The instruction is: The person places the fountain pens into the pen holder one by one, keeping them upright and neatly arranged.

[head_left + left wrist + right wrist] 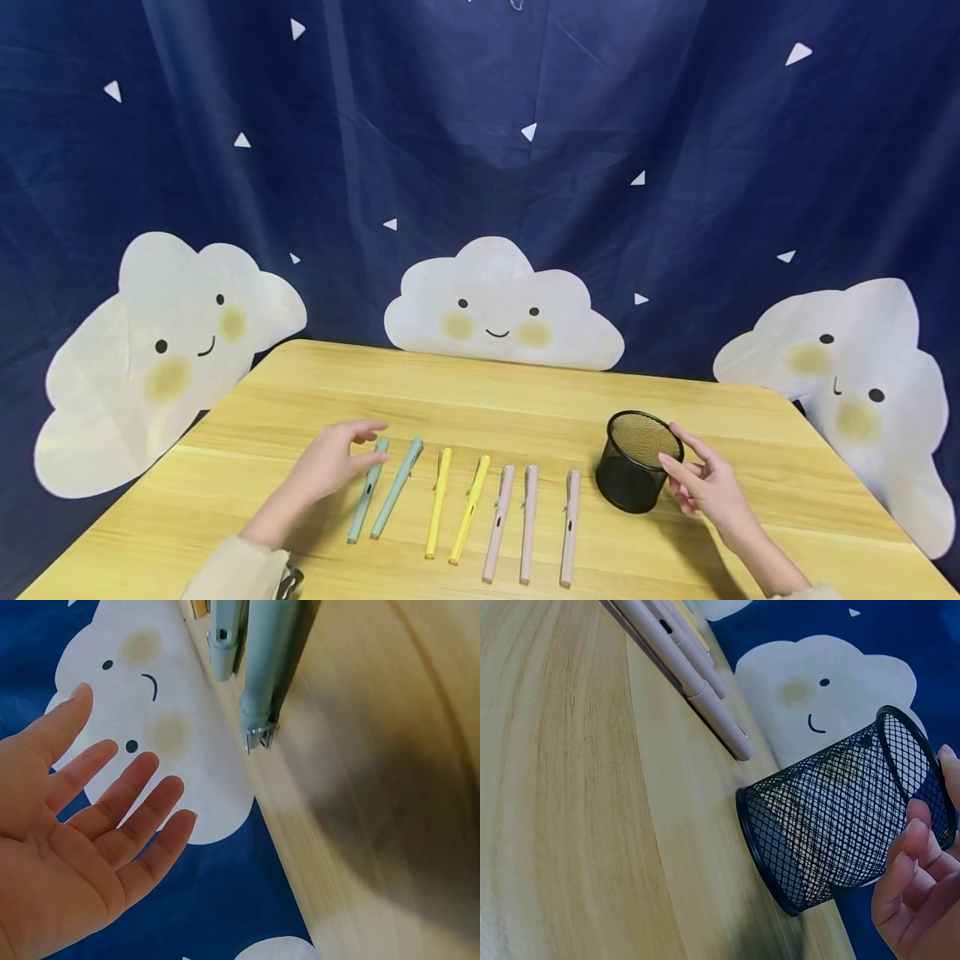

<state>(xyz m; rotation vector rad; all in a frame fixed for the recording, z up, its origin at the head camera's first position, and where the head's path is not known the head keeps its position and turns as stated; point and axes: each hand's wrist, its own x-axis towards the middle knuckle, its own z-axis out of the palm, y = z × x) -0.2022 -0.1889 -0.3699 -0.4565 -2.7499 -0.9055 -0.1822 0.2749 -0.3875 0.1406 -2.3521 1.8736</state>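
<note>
My left hand (330, 458) hovers by the top of the leftmost green pen (365, 498), fingers loosely extended, holding nothing. In the left wrist view, its palm and spread fingers show, apart from the pens. A second green pen (396, 490) lies just right of the first. At the right, a black mesh pen holder (628, 479) stands upright, and no pens show in it. My right hand (716, 496) holds it by the right side of its rim, between thumb and fingers; in the right wrist view, the fingertips (917, 812) meet the rim.
Right of the green pens lie two yellow pens, one left (438, 504) and one right (470, 510). Three lilac pens (529, 525) lie between those and the holder. All rest on a wooden table (337, 383); a dark blue cloud-patterned curtain (465, 183) hangs behind.
</note>
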